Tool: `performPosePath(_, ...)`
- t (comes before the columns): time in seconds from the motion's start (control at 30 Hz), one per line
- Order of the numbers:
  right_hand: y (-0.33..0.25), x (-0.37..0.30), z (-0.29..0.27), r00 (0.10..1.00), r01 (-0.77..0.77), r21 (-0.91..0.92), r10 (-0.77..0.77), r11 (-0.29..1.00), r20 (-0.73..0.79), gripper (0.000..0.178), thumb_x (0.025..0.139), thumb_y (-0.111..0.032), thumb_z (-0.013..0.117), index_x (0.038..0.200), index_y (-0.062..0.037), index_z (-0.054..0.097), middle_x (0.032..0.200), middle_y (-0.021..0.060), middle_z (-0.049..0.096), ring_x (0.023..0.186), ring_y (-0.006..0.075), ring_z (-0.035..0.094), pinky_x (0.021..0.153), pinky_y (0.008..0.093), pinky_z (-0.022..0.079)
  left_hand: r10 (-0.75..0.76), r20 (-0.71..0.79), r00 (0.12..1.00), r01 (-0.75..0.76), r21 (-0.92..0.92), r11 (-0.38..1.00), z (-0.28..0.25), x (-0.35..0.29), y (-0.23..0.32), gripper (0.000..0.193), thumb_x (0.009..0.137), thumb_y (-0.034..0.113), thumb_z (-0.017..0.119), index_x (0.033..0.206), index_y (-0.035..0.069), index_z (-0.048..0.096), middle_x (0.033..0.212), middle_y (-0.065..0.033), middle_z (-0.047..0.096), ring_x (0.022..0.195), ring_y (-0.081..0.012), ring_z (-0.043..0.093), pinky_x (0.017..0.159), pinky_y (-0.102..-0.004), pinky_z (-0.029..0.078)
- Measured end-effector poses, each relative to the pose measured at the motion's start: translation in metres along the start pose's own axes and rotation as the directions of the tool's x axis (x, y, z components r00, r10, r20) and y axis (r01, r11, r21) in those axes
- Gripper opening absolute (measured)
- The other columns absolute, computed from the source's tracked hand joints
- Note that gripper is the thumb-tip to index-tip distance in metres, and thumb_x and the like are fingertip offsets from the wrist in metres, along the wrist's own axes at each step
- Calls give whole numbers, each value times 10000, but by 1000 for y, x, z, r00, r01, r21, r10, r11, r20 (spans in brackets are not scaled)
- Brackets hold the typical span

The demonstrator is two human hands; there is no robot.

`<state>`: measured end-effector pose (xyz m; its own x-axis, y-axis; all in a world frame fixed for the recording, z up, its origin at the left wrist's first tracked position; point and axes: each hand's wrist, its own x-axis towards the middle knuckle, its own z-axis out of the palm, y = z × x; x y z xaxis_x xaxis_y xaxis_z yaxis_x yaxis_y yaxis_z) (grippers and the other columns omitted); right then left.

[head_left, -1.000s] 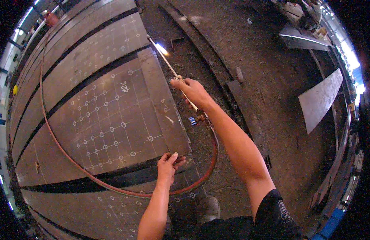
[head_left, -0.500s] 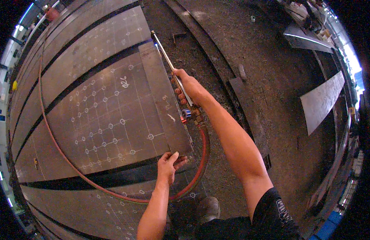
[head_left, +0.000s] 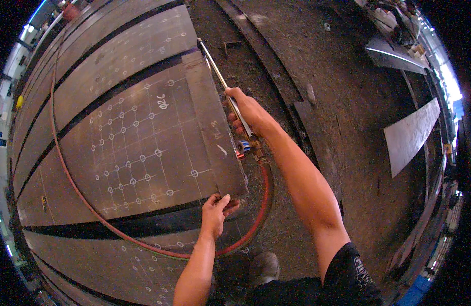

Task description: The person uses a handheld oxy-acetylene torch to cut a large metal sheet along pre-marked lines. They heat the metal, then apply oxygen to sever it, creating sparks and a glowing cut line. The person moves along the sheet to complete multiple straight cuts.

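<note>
My right hand (head_left: 249,113) is wrapped round a gas cutting torch (head_left: 215,64), beyond the right edge of a dark steel plate (head_left: 128,173). The torch's long tube runs away from me, its head by the plate's far right corner. A blue valve knob (head_left: 243,146) and brass fittings show behind the hand. From them a red hose (head_left: 268,191) loops round the near side and across the plates. My left hand (head_left: 215,214) is at the plate's near right corner, thumb apart from its loosely bent fingers; nothing shows in it. Whether it touches the plate is unclear.
White chalk circles, lines and marks cover the plates. Another steel plate (head_left: 149,255) lies nearer, across a dark gap, with more plates beyond. Long steel bars (head_left: 263,43) lie on the dirty ground at right, and a pale sheet piece (head_left: 411,135) farther right. My shoe (head_left: 266,266) stands below.
The whole view has shifted slightly, so plates and torch appear a little further right. Both hands keep the same pose, and the torch stays in my right hand.
</note>
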<state>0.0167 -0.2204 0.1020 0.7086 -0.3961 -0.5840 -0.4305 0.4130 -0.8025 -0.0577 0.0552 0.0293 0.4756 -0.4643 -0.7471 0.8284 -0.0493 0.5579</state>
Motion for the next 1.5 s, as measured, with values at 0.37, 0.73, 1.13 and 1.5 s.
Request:
performPosePath(0.37, -9, -8, 1, 999, -40, -85, 40, 996, -3, 510, 878, -550, 485, 996, -56, 537, 651, 20, 468, 453, 104, 428, 409, 286, 402, -14, 15, 1000, 14, 13, 1000, 4, -3, 6, 173, 907, 96, 622, 993, -17, 523, 970, -111, 587, 880, -310, 669, 782, -387, 600)
performPosePath(0.73, -10, -9, 0, 997, -59, -6, 60, 998, 45, 514, 880, -549, 479, 1006, -53, 528, 647, 12, 453, 457, 91, 412, 401, 269, 382, 5, 23, 1000, -6, 14, 1000, 3, -4, 5, 180, 898, 91, 625, 1021, -11, 545, 979, -104, 608, 885, -303, 668, 798, -406, 588)
performPosePath(1.13, -9, -4, 0, 998, -46, -29, 47, 999, 42, 525, 877, -551, 481, 1017, -47, 525, 638, 18, 448, 443, 103, 426, 396, 281, 397, 15, 28, 999, -15, 20, 1000, -1, -3, 3, 196, 899, 102, 627, 1052, 2, 556, 1007, -106, 624, 891, -296, 671, 793, -407, 587)
performPosePath(1.5, -14, -7, 3, 999, -40, -40, 42, 998, 28, 469, 892, -523, 472, 969, -63, 527, 639, 17, 464, 441, 115, 435, 395, 284, 405, 14, 21, 1000, -14, 29, 999, -2, -2, 3, 180, 894, 101, 631, 1020, -5, 557, 976, -100, 620, 887, -297, 672, 799, -406, 588)
